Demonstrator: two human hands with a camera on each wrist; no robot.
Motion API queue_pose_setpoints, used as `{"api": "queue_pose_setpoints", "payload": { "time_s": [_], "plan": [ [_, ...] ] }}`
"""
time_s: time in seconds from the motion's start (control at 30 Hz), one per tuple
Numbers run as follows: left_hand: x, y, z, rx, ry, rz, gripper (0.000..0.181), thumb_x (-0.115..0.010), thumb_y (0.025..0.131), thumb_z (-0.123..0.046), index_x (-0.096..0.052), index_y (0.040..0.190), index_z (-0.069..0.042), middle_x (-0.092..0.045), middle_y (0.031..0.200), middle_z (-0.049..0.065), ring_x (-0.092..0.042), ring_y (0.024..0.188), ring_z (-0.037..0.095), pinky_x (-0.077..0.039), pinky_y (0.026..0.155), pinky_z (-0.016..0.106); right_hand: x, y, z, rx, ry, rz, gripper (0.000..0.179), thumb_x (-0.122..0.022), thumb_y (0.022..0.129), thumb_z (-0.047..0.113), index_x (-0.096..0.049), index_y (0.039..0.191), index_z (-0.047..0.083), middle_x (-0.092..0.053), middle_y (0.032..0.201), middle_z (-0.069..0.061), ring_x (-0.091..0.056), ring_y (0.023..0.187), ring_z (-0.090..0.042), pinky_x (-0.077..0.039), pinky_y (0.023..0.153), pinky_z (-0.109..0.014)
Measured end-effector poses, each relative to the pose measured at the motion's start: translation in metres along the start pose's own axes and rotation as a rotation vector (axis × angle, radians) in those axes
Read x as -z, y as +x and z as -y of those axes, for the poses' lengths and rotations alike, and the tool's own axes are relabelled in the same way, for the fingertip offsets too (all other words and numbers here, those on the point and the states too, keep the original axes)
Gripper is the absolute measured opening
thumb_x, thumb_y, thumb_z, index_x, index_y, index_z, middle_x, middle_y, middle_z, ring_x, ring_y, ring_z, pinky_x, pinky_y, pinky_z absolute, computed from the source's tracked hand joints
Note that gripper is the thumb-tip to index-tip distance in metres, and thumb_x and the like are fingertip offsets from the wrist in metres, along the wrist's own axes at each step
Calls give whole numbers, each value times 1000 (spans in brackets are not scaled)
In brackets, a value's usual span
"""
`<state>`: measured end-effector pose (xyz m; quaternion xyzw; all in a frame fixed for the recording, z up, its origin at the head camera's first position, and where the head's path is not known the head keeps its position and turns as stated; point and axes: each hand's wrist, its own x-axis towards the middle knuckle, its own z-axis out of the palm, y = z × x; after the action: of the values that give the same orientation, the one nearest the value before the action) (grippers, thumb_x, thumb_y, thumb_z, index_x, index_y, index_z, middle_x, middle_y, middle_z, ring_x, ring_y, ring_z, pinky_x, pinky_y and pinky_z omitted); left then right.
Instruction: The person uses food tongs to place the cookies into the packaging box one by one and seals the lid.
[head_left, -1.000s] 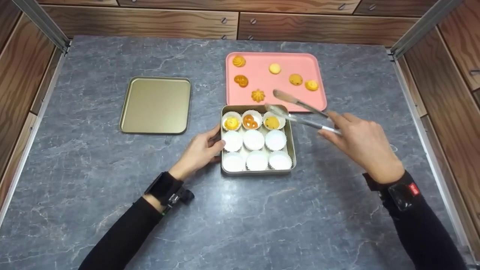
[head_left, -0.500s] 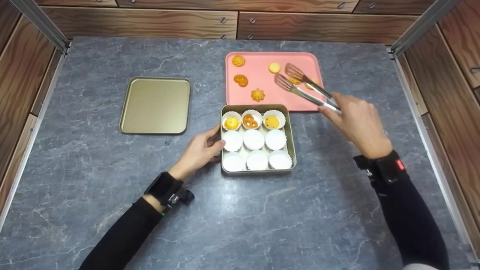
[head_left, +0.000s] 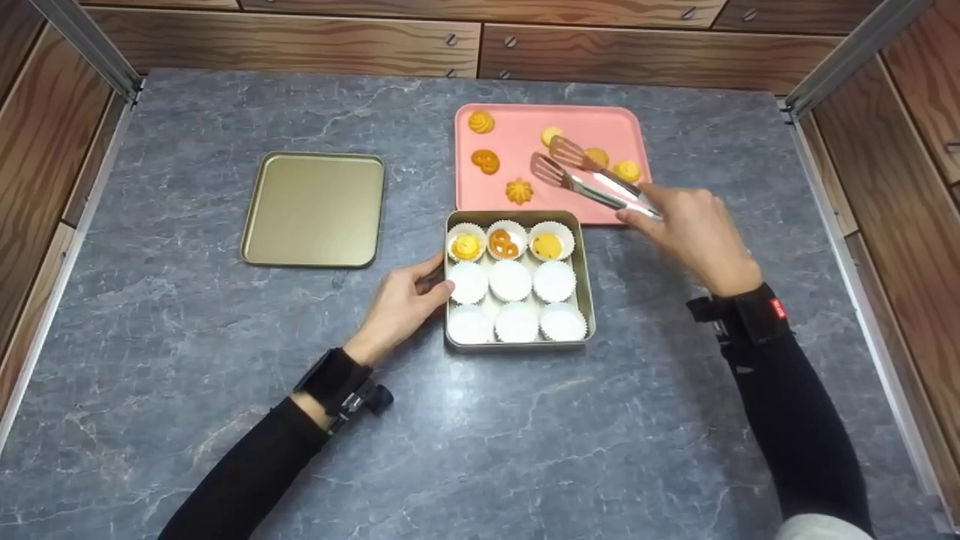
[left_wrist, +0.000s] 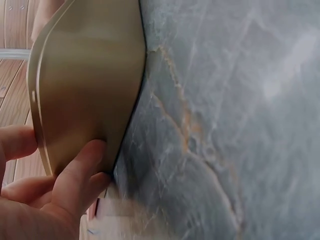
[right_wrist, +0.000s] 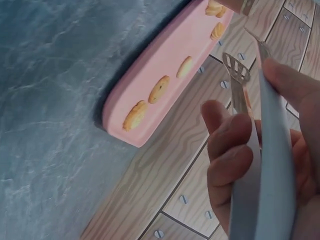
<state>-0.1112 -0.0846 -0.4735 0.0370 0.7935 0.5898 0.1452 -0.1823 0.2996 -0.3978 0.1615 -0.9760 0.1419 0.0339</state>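
Note:
Several white paper cups (head_left: 511,281) sit in rows inside a square gold tin (head_left: 517,346). The far row bears a yellow cookie (head_left: 466,246), a pretzel-shaped cookie (head_left: 503,244) and a speckled round cookie (head_left: 547,246). At the tin's left wall, my left hand (head_left: 401,306) holds it, thumb on the rim and fingers (left_wrist: 82,167) against the outer side. My right hand (head_left: 694,229) grips metal tongs (head_left: 598,196) by the handles. Their slotted heads are apart over the pink tray (head_left: 510,142), between the flower-shaped cookie (head_left: 518,190) and the pale round cookie (head_left: 550,135), holding nothing.
A gold lid (head_left: 313,210) lies flat on the marbled table (head_left: 300,112) at left. Also on the tray are a swirl cookie (head_left: 481,121), another pretzel-shaped cookie (head_left: 485,161) and a yellow cookie (head_left: 626,171) at right. Wood-patterned panels (head_left: 300,45) bound the table.
The tongs have risen from the tin's far right cup to over the tray, then shifted slightly left. My right arm moved forward and left; my left hand stays on the tin.

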Motion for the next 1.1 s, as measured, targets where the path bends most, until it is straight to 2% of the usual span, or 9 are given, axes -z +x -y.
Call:
{"api": "queue_pose_setpoints", "payload": {
  "time_s": [0.17,0.27,0.4,0.5,0.77,0.93,1.1],
  "plan": [
    [-3,0,0,-20,81,-52,57,-67,96,-15,-50,149,-2,-54,148,19,-61,128,21,-53,107,31,4,14,3,-7,-15,117,54,-68,99,46,-66,138,9,-45,66,-3,-43,55,-22,-35,48,-35],
    [-4,0,0,-33,84,-64,57,-67,96,-14,-50,148,-1,-55,147,19,-63,125,20,-53,106,31,4,24,5,-13,-22,161,47,-70,98,47,-71,129,12,-34,67,1,-41,58,-23,-32,51,-35],
    [-6,1,0,-48,79,-63,56,-67,97,-14,-49,148,0,-55,146,21,-64,124,22,-55,103,29,3,34,8,-22,-30,192,35,-71,97,47,-72,110,14,-39,66,-1,-44,60,-24,-33,53,-34],
    [-7,1,1,-48,65,-59,56,-67,98,-13,-48,149,0,-53,146,22,-65,124,24,-56,100,27,1,38,10,-28,-35,213,36,-71,96,47,-72,109,14,-46,67,-4,-47,60,-24,-36,52,-34],
    [-7,0,3,-44,60,-57,57,-66,98,-15,-47,150,-1,-51,149,23,-64,125,26,-57,99,27,-3,38,8,-21,-57,189,32,-74,96,43,-71,102,12,-51,69,-5,-48,62,-26,-35,52,-35],
    [-6,-2,2,-48,95,-67,56,-66,98,-17,-48,150,-4,-54,146,21,-66,121,21,-56,101,29,-6,33,-1,-31,-56,138,35,-73,97,42,-73,110,10,-50,69,-6,-49,63,-29,-34,52,-37],
    [-6,-2,3,-50,107,-73,56,-66,98,-18,-49,150,-4,-54,146,20,-65,122,20,-54,105,30,-13,29,-7,-90,-26,107,39,-69,99,45,-73,112,9,-57,74,-9,-52,65,-30,-37,52,-38]
  ]
}}
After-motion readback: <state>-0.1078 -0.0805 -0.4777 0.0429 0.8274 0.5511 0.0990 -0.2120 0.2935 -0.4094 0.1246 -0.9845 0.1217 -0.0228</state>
